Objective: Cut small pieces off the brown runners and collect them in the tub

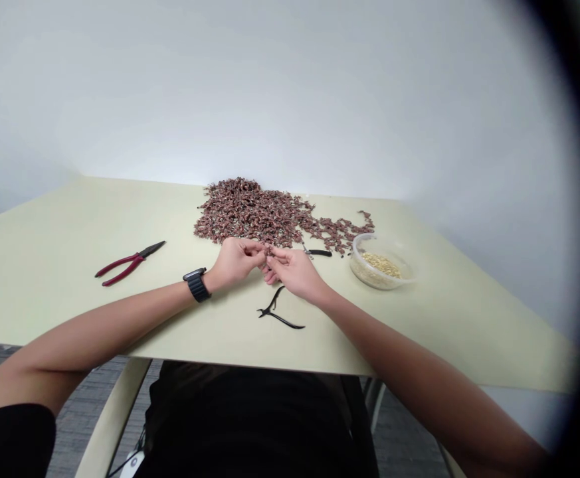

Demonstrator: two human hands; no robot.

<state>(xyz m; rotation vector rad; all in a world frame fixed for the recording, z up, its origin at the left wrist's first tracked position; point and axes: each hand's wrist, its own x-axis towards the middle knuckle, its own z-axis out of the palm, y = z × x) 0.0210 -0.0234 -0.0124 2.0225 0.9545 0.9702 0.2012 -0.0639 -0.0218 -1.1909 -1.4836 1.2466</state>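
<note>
My left hand [237, 261] and my right hand [292, 269] meet over the middle of the table, fingertips pinched together. Between them is a small reddish-brown piece [268, 250], mostly covered by the fingers; its exact kind is too small to make out. Just behind the hands lies a large pile of similar small reddish-brown pieces [250, 209], with a thinner trail running right. Black-handled cutters [319, 252] lie partly hidden behind my right hand. Nearer to me, black nippers [277, 312] rest on the table with their handles spread.
Red-handled pliers [129, 263] lie on the pale yellow table [60, 265] at the left. To the right stands a clear plastic bowl [359, 269] holding small gold-coloured bits [382, 264]. A white wall [270, 86] rises behind the table.
</note>
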